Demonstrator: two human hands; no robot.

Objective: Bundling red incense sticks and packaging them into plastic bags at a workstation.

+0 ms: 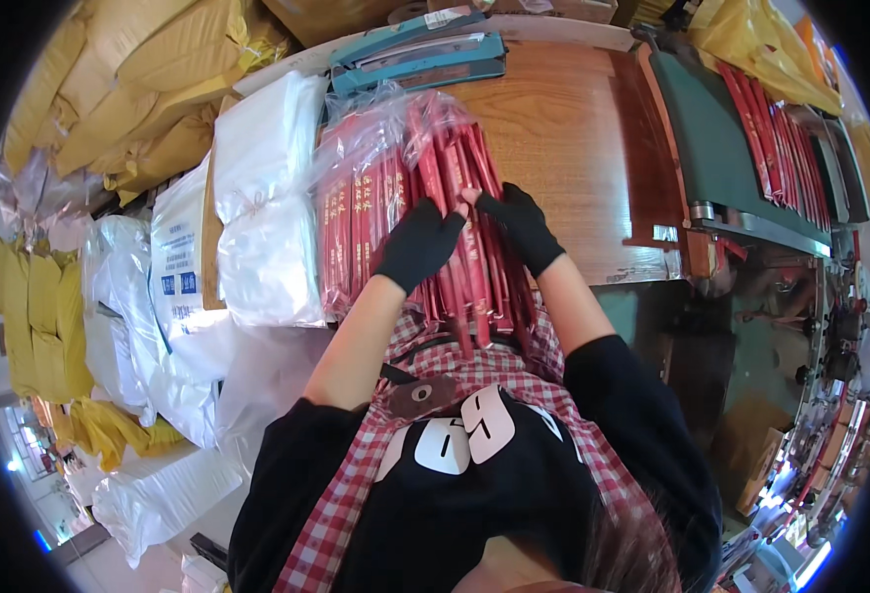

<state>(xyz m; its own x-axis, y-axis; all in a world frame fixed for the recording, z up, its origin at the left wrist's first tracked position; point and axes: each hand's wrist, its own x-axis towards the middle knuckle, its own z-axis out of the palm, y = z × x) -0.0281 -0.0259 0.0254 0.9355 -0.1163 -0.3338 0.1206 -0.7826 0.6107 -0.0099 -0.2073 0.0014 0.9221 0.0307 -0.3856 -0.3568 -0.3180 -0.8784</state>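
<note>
Long, slim red packets with gold print [470, 272] lie bunched side by side at the table's near edge. My left hand [418, 247], in a black fingerless glove, is closed over the bunch from its left side. On the right side my right hand [522, 229], gloved the same way, grips it with the thumb near the left one. Their lower ends hang toward my checked apron [435, 371]. Just left, more red packets [361, 222] sit in a row under a clear plastic bag [361, 133], whose crumpled film reaches the far ends of the bunch.
White plastic bags [272, 198] are stacked left of the packets. Teal trays [420, 64] stand at the back of the wooden table [573, 128]. To the right, a green conveyor belt [706, 128] carries a row of red packets [776, 148]. Yellow sacks [128, 79] pile up at the far left.
</note>
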